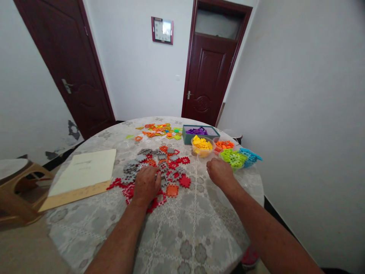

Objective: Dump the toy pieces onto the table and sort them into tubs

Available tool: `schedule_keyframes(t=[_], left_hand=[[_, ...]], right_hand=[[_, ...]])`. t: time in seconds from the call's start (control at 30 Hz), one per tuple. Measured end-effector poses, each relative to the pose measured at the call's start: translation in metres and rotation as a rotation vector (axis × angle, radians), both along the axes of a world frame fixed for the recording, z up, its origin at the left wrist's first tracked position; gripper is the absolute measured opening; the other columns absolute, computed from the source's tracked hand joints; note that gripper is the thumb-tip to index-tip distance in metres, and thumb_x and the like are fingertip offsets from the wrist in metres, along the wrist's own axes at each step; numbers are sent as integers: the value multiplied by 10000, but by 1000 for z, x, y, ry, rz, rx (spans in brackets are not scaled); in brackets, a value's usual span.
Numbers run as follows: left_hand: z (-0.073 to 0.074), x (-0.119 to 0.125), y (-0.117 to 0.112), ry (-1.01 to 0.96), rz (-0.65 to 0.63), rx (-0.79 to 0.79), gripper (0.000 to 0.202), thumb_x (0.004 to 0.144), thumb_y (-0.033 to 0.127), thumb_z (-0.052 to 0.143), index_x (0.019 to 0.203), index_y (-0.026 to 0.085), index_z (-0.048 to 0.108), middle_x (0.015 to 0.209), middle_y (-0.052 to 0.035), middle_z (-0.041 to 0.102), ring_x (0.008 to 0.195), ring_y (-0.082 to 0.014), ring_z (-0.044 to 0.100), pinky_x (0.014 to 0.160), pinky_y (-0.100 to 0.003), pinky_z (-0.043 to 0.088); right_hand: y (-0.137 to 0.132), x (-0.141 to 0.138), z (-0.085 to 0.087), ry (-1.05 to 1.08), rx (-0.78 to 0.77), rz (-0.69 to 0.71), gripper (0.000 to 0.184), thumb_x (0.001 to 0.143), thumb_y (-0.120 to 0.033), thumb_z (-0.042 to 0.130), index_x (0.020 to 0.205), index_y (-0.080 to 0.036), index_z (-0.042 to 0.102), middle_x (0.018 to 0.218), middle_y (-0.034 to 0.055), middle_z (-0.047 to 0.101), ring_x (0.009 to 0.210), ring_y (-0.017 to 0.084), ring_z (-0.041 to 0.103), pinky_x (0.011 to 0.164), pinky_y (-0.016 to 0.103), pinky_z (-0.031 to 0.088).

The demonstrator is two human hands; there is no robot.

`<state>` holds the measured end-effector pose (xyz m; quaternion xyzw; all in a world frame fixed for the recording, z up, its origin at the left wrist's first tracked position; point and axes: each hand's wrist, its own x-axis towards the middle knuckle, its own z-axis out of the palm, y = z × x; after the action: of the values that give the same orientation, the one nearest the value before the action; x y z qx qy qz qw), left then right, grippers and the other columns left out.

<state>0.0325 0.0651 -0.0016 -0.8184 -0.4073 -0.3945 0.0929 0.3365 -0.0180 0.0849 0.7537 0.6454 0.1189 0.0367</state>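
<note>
My left hand [146, 183] lies palm down on a pile of red and grey plastic interlocking tiles [168, 167] in the middle of the round table [182, 236]. Its fingers curl over the tiles; I cannot see whether it grips one. My right hand [219, 172] rests knuckles up with fingers curled, close to a clear bowl rim and just in front of a bowl of yellow pieces [202, 145]. What the right hand holds, if anything, is hidden.
Bowls of orange pieces [224, 145], green pieces [234, 158] and blue pieces [250, 156] stand at the right edge. A teal box with purple pieces [199, 133] sits behind them. Mixed orange tiles [158, 131] lie farther back. A pale booklet [84, 171] lies left. A wooden stool [19, 186] stands beside the table.
</note>
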Motion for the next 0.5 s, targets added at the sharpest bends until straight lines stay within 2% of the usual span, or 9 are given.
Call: schedule_keyframes(t=[0.17,0.3,0.37,0.43,0.5], left_hand=[[0,-2,1,-11,13,17,143,949,208,543,1004,191,674,982,-107,744,984,-284,659,984,-449,515],[0,-2,3,-8,15,26,143,949,225,547,1008,192,673,981,-109,746,969,-288,665,963,-448,523],[-1,-3,3,-17,13,40,151,957,235,542,1020,187,671,994,-114,748,973,-290,667,970,-451,522],[-2,-4,5,-23,9,52,153,960,241,542,1017,185,672,992,-117,748,972,-293,669,977,-458,520],[-3,-4,7,-27,-5,61,154,956,243,547,1016,181,675,984,-120,747,969,-296,672,987,-468,518]], right_hand=[[0,-4,1,58,-44,35,234,968,-227,596,1111,-168,772,1099,158,752,1056,304,708,834,364,537],[-11,7,14,210,51,106,270,1000,-300,576,1187,-216,752,1147,112,764,1082,248,704,912,326,508],[-19,26,24,240,154,68,291,1028,-300,513,1163,-214,756,1152,103,769,1066,224,704,927,301,492],[-27,56,32,217,237,-28,313,1032,-292,483,1138,-210,765,1164,106,771,1049,218,707,921,289,486],[-36,91,33,183,250,-143,314,1017,-294,499,1152,-217,773,1172,107,776,1025,223,715,898,288,489]])
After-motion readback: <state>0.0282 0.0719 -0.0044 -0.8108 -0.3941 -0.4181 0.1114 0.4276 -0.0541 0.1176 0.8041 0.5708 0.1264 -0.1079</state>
